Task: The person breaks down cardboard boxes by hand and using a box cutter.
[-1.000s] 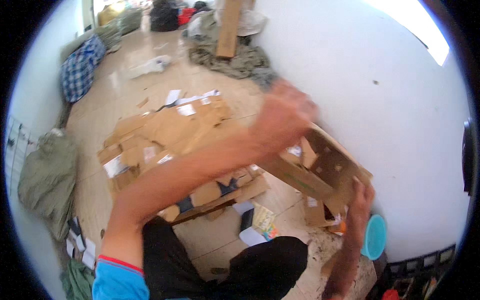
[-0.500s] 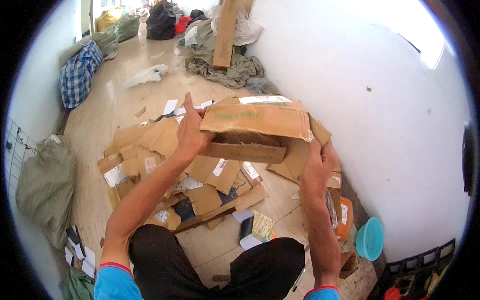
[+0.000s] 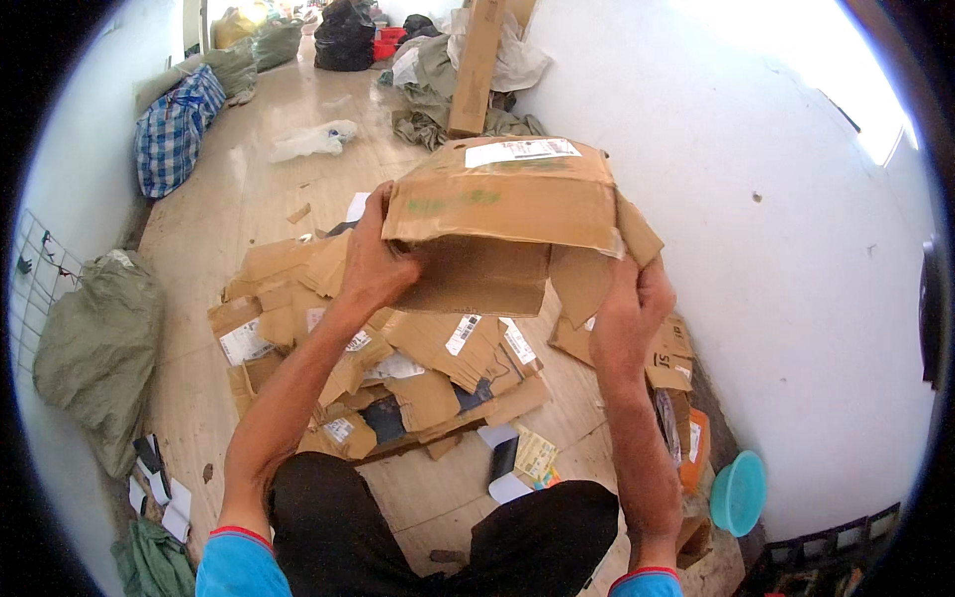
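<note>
A brown cardboard box (image 3: 507, 209) is held up in front of me, its open side turned toward me and its flaps hanging loose. A white label shows on its top and faded green print on its front panel. My left hand (image 3: 383, 261) grips the box's left edge, with the thumb inside the opening. At the right end, my right hand (image 3: 632, 308) is closed on a corner flap. Below the box, a pile of flattened cardboard (image 3: 408, 368) lies on the floor, with several white labels on the pieces.
A turquoise basin (image 3: 738, 493) stands by the right wall, near a black crate (image 3: 836, 547). Green-grey sacks (image 3: 99, 348) and a blue checked bag (image 3: 179, 134) line the left wall. A tall cardboard piece (image 3: 476, 70) leans among crumpled sacks at the back. Loose papers (image 3: 517, 458) lie near my knees.
Both hands have raised the box slightly and tilted it, so more of its top and its hollow inside now shows. The whole view has shifted a little.
</note>
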A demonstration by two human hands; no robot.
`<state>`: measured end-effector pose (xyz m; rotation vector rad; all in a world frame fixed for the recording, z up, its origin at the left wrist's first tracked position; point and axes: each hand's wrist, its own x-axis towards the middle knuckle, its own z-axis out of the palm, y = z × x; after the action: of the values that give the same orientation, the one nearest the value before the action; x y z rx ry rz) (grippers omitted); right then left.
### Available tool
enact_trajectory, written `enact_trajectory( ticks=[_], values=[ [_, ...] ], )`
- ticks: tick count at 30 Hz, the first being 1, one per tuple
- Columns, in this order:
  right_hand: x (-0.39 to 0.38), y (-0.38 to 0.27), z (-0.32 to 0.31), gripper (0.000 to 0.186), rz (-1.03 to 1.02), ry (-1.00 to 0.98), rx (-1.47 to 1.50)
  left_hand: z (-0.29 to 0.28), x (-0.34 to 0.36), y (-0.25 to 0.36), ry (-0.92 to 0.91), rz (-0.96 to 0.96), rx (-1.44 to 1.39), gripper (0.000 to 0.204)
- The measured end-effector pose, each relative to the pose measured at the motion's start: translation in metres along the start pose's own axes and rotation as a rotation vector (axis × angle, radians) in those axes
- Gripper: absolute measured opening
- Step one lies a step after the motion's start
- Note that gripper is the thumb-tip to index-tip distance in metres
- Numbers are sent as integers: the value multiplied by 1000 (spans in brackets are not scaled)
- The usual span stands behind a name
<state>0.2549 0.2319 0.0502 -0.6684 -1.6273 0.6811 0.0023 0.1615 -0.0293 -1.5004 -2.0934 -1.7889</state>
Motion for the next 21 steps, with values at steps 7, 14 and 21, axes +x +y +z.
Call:
enact_trajectory(
  ticks=[7, 14, 21],
  values=[
    [21, 24, -22, 31, 324, 214, 607, -29, -26, 28, -248, 599, 177, 66],
    [27, 52, -26, 40, 461, 179, 897, -24, -65, 46, -308, 593, 261, 72],
    [38, 24, -14, 40, 393, 59, 795, -17, -65, 37, -296, 415, 245, 60]
  ],
)
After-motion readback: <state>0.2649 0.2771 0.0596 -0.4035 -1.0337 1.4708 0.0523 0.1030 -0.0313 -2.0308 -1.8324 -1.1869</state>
